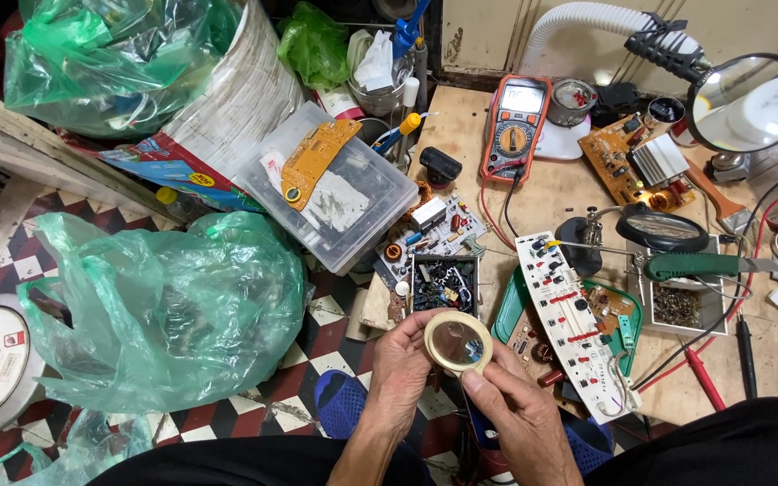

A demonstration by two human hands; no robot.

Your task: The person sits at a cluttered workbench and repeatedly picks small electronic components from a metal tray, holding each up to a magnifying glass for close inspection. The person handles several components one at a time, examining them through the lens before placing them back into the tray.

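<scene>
While both hands are meeting low in the middle of the view, they are sharing a small round magnifier lens with a cream-coloured rim. The left hand is curling around the lens from its left side, fingers wrapping the rim and thumb lying along the lower edge, so it is grasping the lens. The right hand is coming up from below and to the right, its thumb and forefinger pinching the lower right part of the rim, so it is grasping the same lens too. The glass is facing up toward the camera, tilted a little.

Just above the grip, a small dark tray of loose electronic parts is sitting at the edge of the wooden workbench. Just right of the grip, a long white circuit board is lying slantwise over a green board. Farther up from the lens, an orange multimeter is resting on the bench, with its red and black leads trailing down. Well to the upper right, a magnifier lamp on a white flexible neck is hanging over the bench, and a green-handled soldering iron is lying across a metal tray. To the left of the grip, a large green plastic bag is slumping on the checkered floor, and a clear plastic box is sitting beyond it. Directly under the hands, a blue sandal is showing.
</scene>
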